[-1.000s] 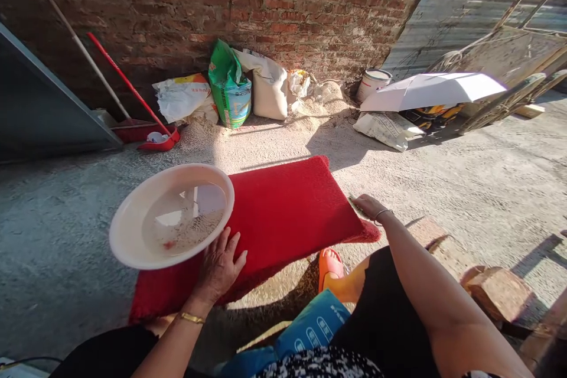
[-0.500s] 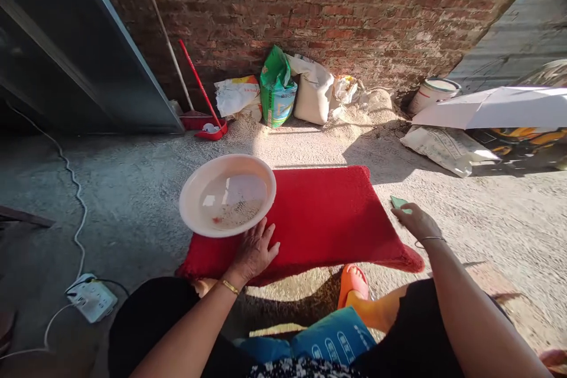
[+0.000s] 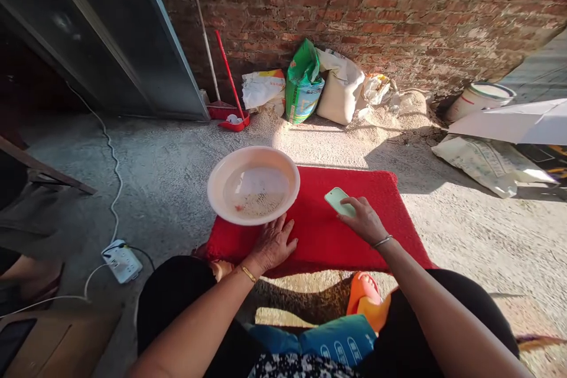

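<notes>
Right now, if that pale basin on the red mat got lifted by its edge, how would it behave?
The basin looks like thin plastic, so probably light and slightly flexible. It holds water with grain at the bottom, so tilting would likely slosh or spill. The left hand rests beside its near rim, seemingly steadying it on the red mat.

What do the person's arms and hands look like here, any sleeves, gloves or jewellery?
Both forearms are bare, with no sleeves or gloves in view. The left hand has a thin gold bangle at the wrist. The right hand has a slim silver-coloured bangle. No rings or watch can be made out.

head cam | looks forward-down | near red mat (image 3: 354, 230) | single view
</notes>
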Demonstrator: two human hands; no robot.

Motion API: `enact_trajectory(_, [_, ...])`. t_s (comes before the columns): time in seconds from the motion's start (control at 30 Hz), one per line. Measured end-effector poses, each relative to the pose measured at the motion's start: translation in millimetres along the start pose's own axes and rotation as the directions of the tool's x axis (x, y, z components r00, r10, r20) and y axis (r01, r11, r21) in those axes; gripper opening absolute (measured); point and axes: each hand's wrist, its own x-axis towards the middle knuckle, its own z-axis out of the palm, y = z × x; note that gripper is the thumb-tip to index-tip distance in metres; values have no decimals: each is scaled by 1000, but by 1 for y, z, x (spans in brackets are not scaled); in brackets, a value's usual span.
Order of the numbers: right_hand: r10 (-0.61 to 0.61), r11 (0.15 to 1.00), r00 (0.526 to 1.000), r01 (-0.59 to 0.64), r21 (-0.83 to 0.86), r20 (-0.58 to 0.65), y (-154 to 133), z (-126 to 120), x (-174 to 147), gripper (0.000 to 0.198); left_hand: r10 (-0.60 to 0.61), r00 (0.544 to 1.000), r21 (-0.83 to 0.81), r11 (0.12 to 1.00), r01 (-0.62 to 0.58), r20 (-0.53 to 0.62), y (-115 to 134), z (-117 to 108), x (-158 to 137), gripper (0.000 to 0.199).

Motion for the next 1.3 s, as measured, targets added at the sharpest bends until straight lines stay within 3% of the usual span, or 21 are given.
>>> enact_trajectory(0.17, [-224,973,973,219,77,52,-33,37,-6,39,-24,999,-3,1000,24,30,0,-1,0,48])
enact_trajectory(0.27, [-270,962,961,267,63,53,-48,56,-5,38,-14,1000,5,1000,14,25,0,-1,0,48])
enact_trajectory(0.37, [-265,964,963,265,21,50,-50,60,2,37,-2,1000,16,1000,2,13,0,0,0,47])
enact_trajectory(0.47, [-124,990,991,127,-55,49,-32,44,15,38,4,1000,24,1000,-5,5,-1,0,0,48])
enact_trajectory(0.57, [158,979,986,-149,-139,58,2,12,23,41,6,1000,26,1000,-6,-11,-1,2,0,47])
enact_trajectory(0.7, [495,828,868,-485,-282,-39,48,-28,18,49,9,1000,21,1000,-8,-29,0,4,-1,47])
enact_trajectory(0.77, [569,753,813,-576,-317,-125,59,-38,13,50,7,1000,22,1000,-6,-30,0,5,-2,49])
enact_trajectory(0.8, [569,746,808,-585,-318,-151,61,-39,11,50,5,1000,22,1000,-5,-30,0,5,-2,49])
enact_trajectory(0.9, [440,845,888,-460,-272,-135,45,-28,11,49,7,999,19,1000,-7,-31,0,5,-1,49])
enact_trajectory(1.0, [191,963,980,-198,-183,-58,6,-1,12,41,14,1000,24,1000,-13,-28,-1,4,0,48])
enact_trajectory(1.07, [19,992,1000,-19,-121,0,-22,19,12,37,22,999,39,999,-21,-35,-2,4,0,47])
enact_trajectory(1.17, [-166,982,981,174,-79,98,-51,41,14,37,48,997,74,996,-43,-62,-6,7,1,46])
enact_trajectory(1.23, [-168,978,976,182,-102,136,-53,43,17,38,64,995,86,995,-57,-80,-8,9,2,45])
enact_trajectory(1.3, [-58,984,991,78,-160,123,-40,32,19,39,76,993,87,994,-68,-91,-9,10,2,44])
